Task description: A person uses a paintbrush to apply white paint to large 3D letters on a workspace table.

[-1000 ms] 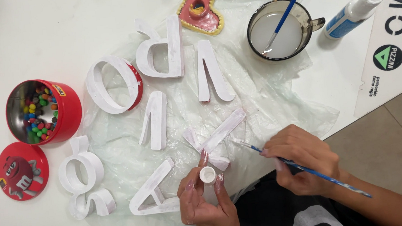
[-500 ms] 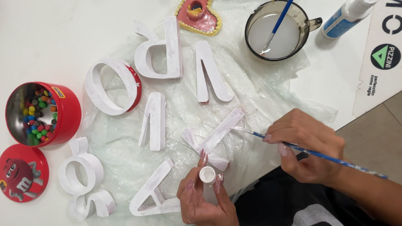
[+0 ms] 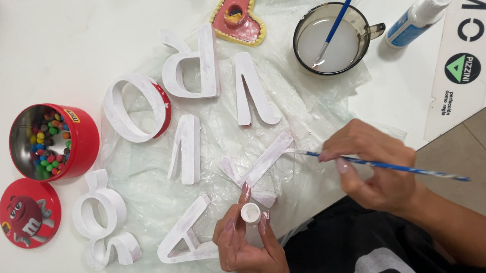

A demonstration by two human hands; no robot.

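The fingers of the right hand (image 3: 375, 169) pinch a thin blue-striped paintbrush (image 3: 386, 166) close to its front end, thumb and forefinger pressed together on the handle, the rest curled beneath. The brush tip lies just ahead of those fingertips, touching the upper end of a white Y-shaped letter (image 3: 260, 167); its handle runs back past the knuckles and out over the table edge (image 3: 396, 140), above the floor.

The left hand (image 3: 247, 247) is closed around a small white pot (image 3: 250, 212), fingertips up along its sides and touching the lower arm of the same letter. This hand sits right at the near table edge, with the person's dark shirt below it.

Just left of the left fingers lies a white A-shaped letter (image 3: 184, 235), close enough that little room is left between. Beyond the fingertips, on crinkled plastic sheet (image 3: 141, 180), stand more white letters, with narrow gaps between them. Further off are a ring-shaped letter (image 3: 132, 108), a red tin of coloured sweets (image 3: 56, 141) and its red lid (image 3: 29, 212).

Well ahead of the right fingers stand a glass cup of white liquid (image 3: 333, 39) with a blue brush (image 3: 340, 14) in it, a heart-shaped piece (image 3: 238, 17) and a glue bottle (image 3: 420, 15); bare tabletop lies between cup and hand.
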